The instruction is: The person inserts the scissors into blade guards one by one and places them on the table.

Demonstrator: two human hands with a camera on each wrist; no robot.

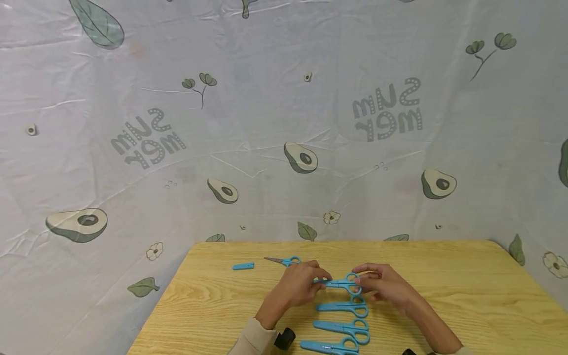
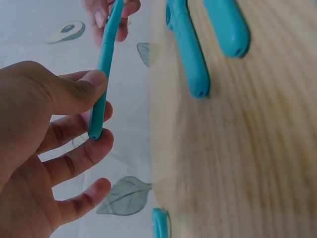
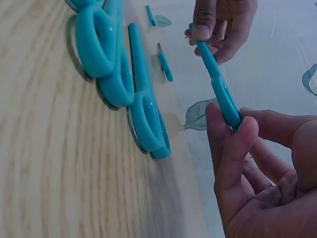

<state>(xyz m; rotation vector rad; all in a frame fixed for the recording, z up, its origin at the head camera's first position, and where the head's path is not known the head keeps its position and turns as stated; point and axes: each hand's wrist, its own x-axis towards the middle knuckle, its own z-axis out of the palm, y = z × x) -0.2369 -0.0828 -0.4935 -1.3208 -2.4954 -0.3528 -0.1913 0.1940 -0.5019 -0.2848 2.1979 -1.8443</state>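
Note:
A pair of blue scissors with its blade cover on is held between both hands, raised off the table in the wrist views. My left hand pinches the covered blade end between thumb and fingers. At the other end, my right hand pinches the handle loops with thumb and fingertips. Nearer me lie several more covered blue scissors, in a column with blades to the left and loops to the right. In the left wrist view, the cover shows a rounded tip between thumb and fingers.
Past my left hand lies an uncovered pair of scissors, its metal blades pointing left. A loose blue blade cover is left of it. Everything rests on a wooden table, with a printed sheet hanging behind.

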